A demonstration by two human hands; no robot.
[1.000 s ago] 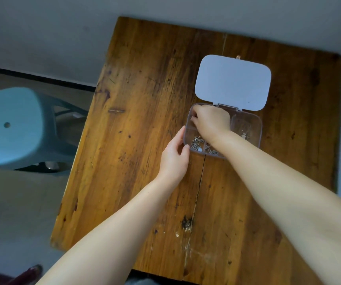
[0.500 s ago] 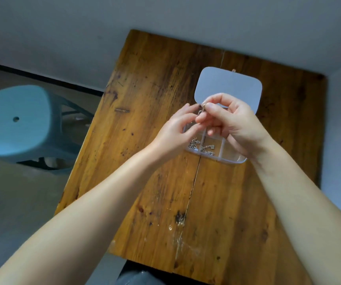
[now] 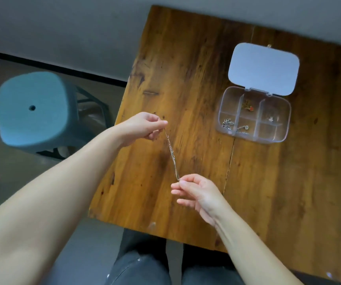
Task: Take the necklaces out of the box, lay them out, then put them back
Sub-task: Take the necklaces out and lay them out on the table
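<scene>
The left hand (image 3: 139,128) pinches the top end of a thin silver necklace (image 3: 172,156) between thumb and fingertips; the right hand (image 3: 198,192) pinches the lower end, its other fingers loosely spread; the chain hangs taut between them over the wooden table (image 3: 186,68). Right of the chain the clear compartment box (image 3: 252,118) lies open, well apart, lid (image 3: 263,68) flat behind it, more chains in its near-left cells; a blue stool (image 3: 33,110) stands left of the table.

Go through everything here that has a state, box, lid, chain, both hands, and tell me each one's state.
box: open, jewellery in several compartments
lid: swung back, flat on the table
necklace: out of the box, stretched between both hands
left hand: pinching the chain's far end
right hand: pinching the chain's near end
</scene>
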